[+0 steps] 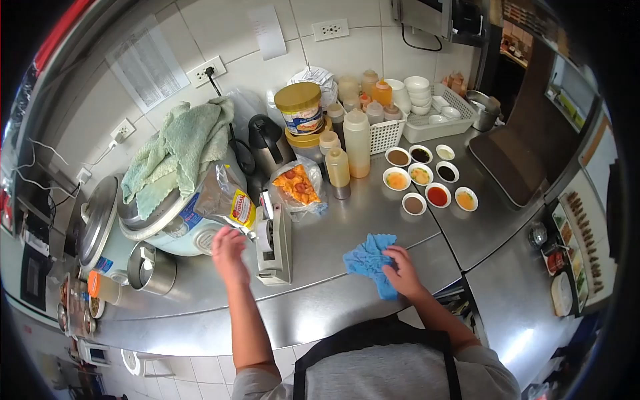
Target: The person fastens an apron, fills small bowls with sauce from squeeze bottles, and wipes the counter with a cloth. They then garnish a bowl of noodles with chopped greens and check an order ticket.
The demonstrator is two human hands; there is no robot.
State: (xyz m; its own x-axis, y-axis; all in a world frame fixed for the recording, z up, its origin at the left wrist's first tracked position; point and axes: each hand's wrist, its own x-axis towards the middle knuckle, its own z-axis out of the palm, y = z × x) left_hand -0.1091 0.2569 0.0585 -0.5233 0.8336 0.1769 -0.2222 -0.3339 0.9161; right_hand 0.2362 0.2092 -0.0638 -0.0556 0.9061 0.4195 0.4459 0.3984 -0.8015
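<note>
Cloth (368, 263) lay under the fingers of my right hand (402, 272), and from my end of the feed I judged the sauces beyond that hand to be the main worry. The bowl of brown sauce (413, 204) stood nearest on the far side; a wide sweep with loose folds trailing could have clipped its rim and tipped it, or dipped a corner in. Just past it sat the bowl of red sauce (437, 196), open to the same knock. My left hand (230, 252) hung near the plastic bag (215, 200), with the tape dispenser (283, 248) to its right; a careless swing of the wrist could have bumped the dispenser or snagged the thin film.

As for the cloth, I saw it bright blue and crinkled, bunched into uneven ridges on the steel counter (320, 303) to the left of my right hand, one tail reaching down toward the near edge. Whether it was damp I could not tell. The right hand's fingers were bent over its right side, but I could not make out whether they pinched it or only rested there. The left hand's fingers were loosely parted, with nothing visible in them; blur hid whether they brushed the bag.
</note>
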